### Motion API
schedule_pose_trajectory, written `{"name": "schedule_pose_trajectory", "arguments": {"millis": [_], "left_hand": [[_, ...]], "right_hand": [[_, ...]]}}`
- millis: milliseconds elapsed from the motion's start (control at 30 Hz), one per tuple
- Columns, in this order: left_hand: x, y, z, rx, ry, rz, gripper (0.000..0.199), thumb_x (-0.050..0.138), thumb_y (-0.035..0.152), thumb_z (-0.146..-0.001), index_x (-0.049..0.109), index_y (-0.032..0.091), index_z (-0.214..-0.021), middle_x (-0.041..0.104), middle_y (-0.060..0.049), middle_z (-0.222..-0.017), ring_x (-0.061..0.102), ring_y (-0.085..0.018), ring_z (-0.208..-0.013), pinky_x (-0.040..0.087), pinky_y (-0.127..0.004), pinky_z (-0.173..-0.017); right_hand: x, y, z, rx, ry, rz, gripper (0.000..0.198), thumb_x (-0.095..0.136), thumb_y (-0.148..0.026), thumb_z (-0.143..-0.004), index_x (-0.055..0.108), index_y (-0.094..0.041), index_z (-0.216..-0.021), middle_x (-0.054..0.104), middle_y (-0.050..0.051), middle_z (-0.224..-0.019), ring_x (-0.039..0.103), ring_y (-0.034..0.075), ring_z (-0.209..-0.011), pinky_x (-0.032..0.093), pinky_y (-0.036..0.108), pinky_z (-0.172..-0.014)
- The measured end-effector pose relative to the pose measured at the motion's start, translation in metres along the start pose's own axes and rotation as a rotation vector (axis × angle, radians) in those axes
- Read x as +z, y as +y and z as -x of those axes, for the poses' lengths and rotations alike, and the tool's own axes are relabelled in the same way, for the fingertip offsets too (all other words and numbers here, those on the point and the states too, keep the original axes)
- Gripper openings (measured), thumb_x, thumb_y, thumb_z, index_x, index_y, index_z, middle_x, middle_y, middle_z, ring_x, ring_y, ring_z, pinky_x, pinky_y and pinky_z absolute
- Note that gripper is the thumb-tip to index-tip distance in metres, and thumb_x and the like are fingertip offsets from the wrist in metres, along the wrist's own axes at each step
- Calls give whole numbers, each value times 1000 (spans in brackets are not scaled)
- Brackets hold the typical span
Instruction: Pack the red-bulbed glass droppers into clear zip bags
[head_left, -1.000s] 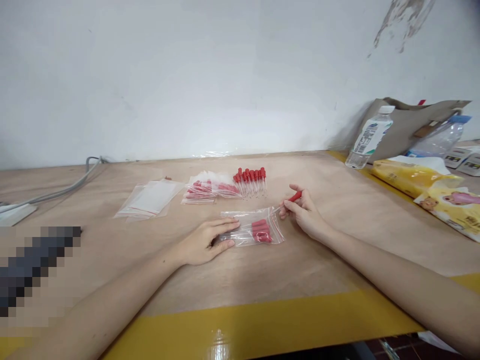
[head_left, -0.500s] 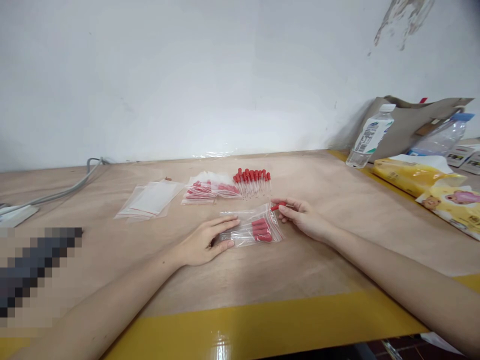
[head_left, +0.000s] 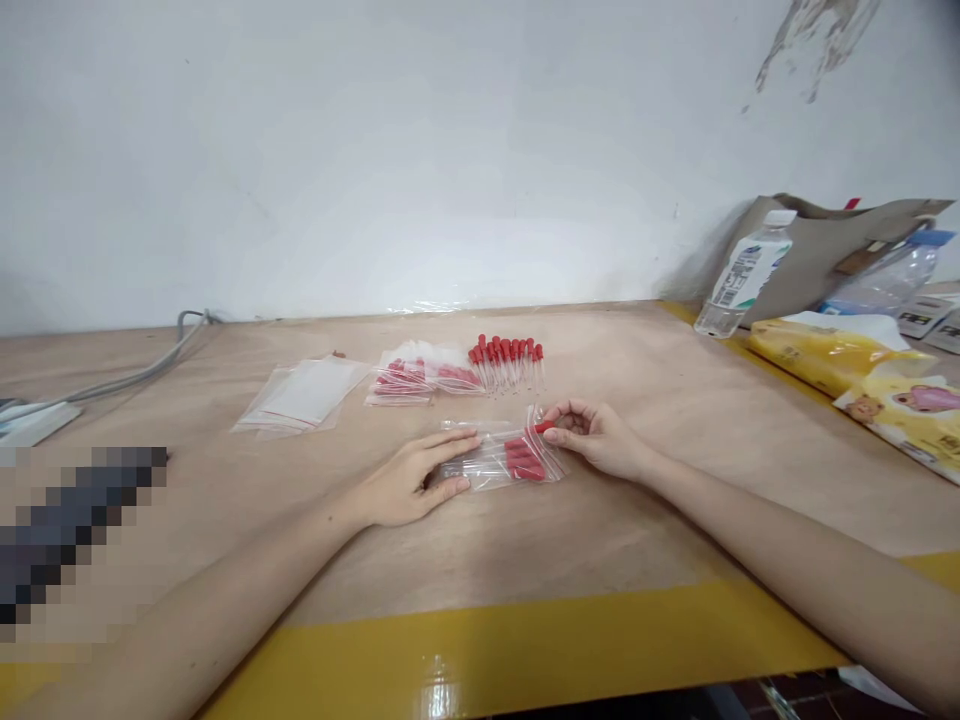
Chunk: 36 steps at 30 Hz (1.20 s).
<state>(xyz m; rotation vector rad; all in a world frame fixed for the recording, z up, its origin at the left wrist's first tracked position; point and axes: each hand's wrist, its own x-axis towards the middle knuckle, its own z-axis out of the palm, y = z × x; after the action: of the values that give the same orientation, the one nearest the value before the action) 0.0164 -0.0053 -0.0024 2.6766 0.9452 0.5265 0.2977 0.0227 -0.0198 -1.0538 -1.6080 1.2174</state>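
Observation:
A clear zip bag (head_left: 491, 470) lies flat on the table, with several red-bulbed droppers (head_left: 525, 460) inside it. My left hand (head_left: 412, 478) rests on the bag's left end, its fingers spread and pressing it down. At the bag's right, zipped end, my right hand (head_left: 592, 438) pinches another dropper (head_left: 541, 427) by its red bulb, the rest of it reaching into the bag's mouth. Behind the bag, a row of loose red-bulbed droppers (head_left: 510, 362) lies side by side. To their left are filled zip bags (head_left: 401, 385), partly overlapping.
Flat unused zip bags (head_left: 296, 395) are stacked at the left. A grey cable (head_left: 142, 375) runs along the far left. On the right stand a water bottle (head_left: 746, 275) and a grey bag (head_left: 806, 245), with yellow tissue packs (head_left: 825, 350) in front.
My right hand has moved slightly left, pushing its dropper further into the bag's mouth. My left hand stays in place on the bag.

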Motion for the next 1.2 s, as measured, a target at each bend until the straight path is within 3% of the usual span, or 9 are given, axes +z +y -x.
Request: {"name": "schedule_pose_trajectory", "arguments": {"millis": [167, 333, 467, 567, 700, 867, 1067, 1200], "left_hand": [[0, 2, -1, -3, 10, 10, 45, 49, 32, -89, 43, 24, -133, 43, -6, -137, 41, -22, -126, 34, -42, -105], [-2, 3, -1, -2, 7, -1, 46, 49, 32, -88, 43, 23, -133, 44, -8, -136, 42, -23, -125, 35, -42, -104], [-2, 3, -2, 1, 5, -3, 45, 49, 32, -88, 43, 23, -133, 44, -7, -137, 42, -23, -125, 35, -42, -104], [-1, 2, -2, 3, 3, -7, 45, 49, 32, -89, 43, 24, -132, 44, -7, -137, 42, -23, -125, 35, -42, -104], [0, 1, -1, 2, 2, -12, 45, 48, 33, -89, 43, 24, -133, 45, -7, -136, 42, -23, -125, 35, -42, -104], [0, 0, 0, -3, 1, -12, 46, 48, 33, -89, 41, 24, -134, 43, -7, -137, 42, -23, -125, 35, -41, -104], [-2, 3, -1, -14, 1, -4, 48, 49, 33, -89, 40, 24, -134, 46, -7, -135, 43, -23, -124, 35, -42, -104], [-2, 3, -1, -13, 5, -1, 48, 49, 32, -88, 40, 23, -134, 46, -8, -135, 45, -23, -122, 37, -41, -102]], "right_hand": [[2, 1, -3, 28, -97, 38, 29, 68, -39, -67, 64, -17, -85, 69, 4, -83, 63, 16, -77, 49, 34, -76], [-1, 0, -6, -98, -223, 178, 30, 59, -37, -77, 66, -18, -99, 67, 7, -101, 61, 20, -95, 45, 40, -89], [-6, -7, -8, -284, -283, 340, 25, 57, -31, -81, 66, -17, -100, 48, 12, -129, 43, 23, -122, 37, 41, -98], [-10, -15, -10, -364, -350, 440, 20, 54, -26, -83, 66, -18, -97, 33, 11, -142, 32, 22, -131, 31, 42, -103], [-11, -18, -12, -412, -453, 486, 19, 49, -20, -85, 62, -17, -98, 47, 12, -131, 43, 20, -123, 36, 40, -99], [-6, -5, -15, -422, -216, 395, 17, 51, -25, -83, 65, -17, -87, 63, 9, -102, 61, 16, -93, 48, 33, -84], [7, 4, -16, -395, 73, 364, 13, 59, -29, -76, 65, -18, -71, 66, 5, -81, 61, 15, -72, 49, 28, -63], [13, 5, -16, -386, 106, 417, 16, 61, -29, -74, 61, -18, -62, 63, 5, -73, 58, 14, -66, 46, 27, -58]]}}
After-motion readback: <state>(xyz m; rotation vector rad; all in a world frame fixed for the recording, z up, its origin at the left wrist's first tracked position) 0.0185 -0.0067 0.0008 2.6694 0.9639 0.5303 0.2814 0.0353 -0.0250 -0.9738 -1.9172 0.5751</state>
